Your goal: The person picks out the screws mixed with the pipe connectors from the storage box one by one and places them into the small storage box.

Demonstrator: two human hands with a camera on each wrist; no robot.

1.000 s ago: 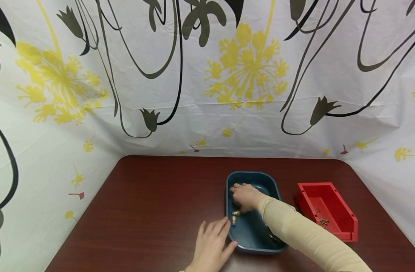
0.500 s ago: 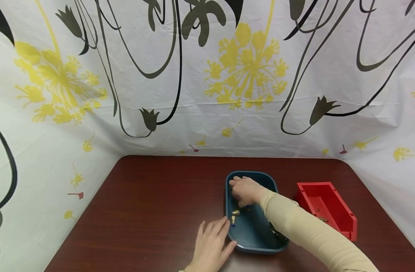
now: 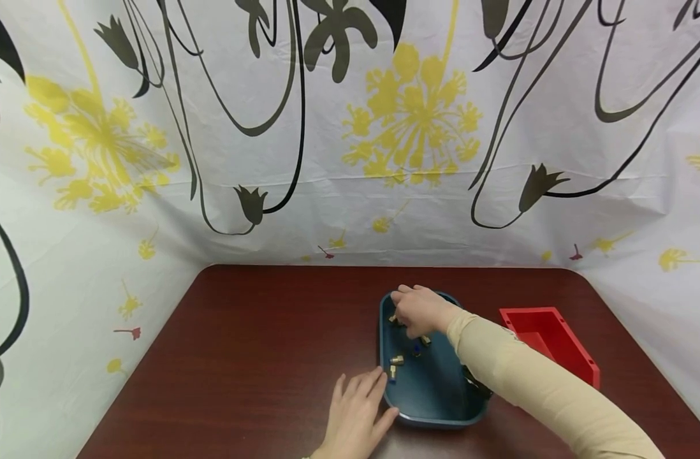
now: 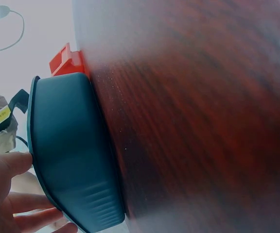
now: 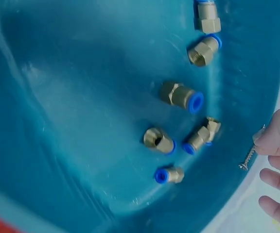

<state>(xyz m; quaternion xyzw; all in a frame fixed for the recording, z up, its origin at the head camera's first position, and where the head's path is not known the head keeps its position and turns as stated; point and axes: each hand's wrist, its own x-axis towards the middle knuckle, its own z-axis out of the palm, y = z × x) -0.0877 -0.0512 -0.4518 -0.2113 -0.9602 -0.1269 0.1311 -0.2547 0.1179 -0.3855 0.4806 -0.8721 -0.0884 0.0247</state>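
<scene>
Between thumb and index finger, my right hand [image 3: 423,310] pinches a small metal screw [image 5: 248,158], seen in the right wrist view. This hand is over the far left part of a blue-green tray [image 3: 436,392], its other fingers spread apart. Several brass fittings with blue collars lie loose on the tray floor, among them one large fitting [image 5: 181,96] and a pair [image 3: 396,361] near the left wall. My left hand [image 3: 358,411] has straight, spread fingers. Its thumb and fingertips touch the tray's near left rim [image 4: 32,114].
A red bin [image 3: 579,347] stands right of the tray, partly hidden behind my right sleeve [image 3: 533,370]. A dark wrist-camera mount [image 3: 477,382] hangs under that sleeve, over the tray's right edge. The brown tabletop [image 3: 269,357] ends at a patterned cloth [image 3: 304,159] behind.
My right hand has risen slightly toward the tray's far end, uncovering more fittings. The sleeve now hides the small screws in the red bin. My left hand stays put.
</scene>
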